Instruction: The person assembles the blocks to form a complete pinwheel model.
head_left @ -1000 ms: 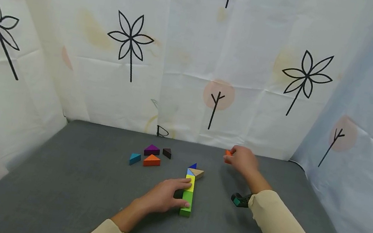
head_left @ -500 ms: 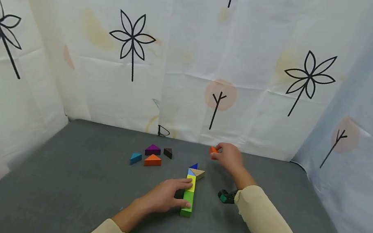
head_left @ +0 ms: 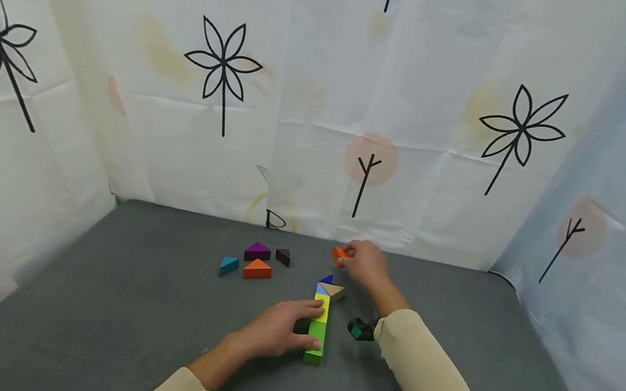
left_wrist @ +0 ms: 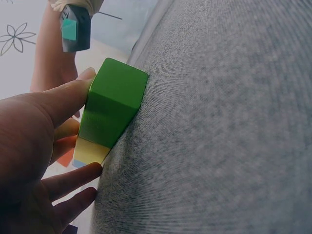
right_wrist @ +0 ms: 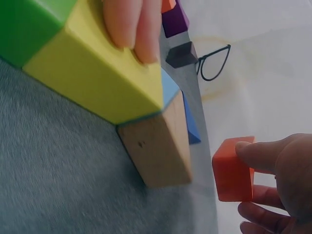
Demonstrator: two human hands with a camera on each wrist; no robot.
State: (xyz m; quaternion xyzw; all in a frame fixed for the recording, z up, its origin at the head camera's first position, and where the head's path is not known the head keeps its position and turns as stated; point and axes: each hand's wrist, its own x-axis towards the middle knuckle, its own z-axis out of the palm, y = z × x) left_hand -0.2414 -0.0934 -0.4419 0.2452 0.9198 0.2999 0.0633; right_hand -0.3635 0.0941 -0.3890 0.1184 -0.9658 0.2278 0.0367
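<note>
My left hand rests on a row of blocks in the head view, thumb on the green block and fingertips on the yellow block. Its fingers look fairly straight. Beyond the yellow one, a light blue triangle and a natural wood triangle sit together, with a dark blue triangular block just behind. My right hand pinches an orange block between thumb and fingers, past the row's far end. In the right wrist view a gap separates this orange block from the row.
Left of the row's far end lie a purple triangular block, a dark brown one, another orange triangle and a teal one. The grey table ends at a patterned white cloth behind.
My right hand has carried the orange block leftward, from the far right toward the row's far end. My left hand and the row have stayed in place.
</note>
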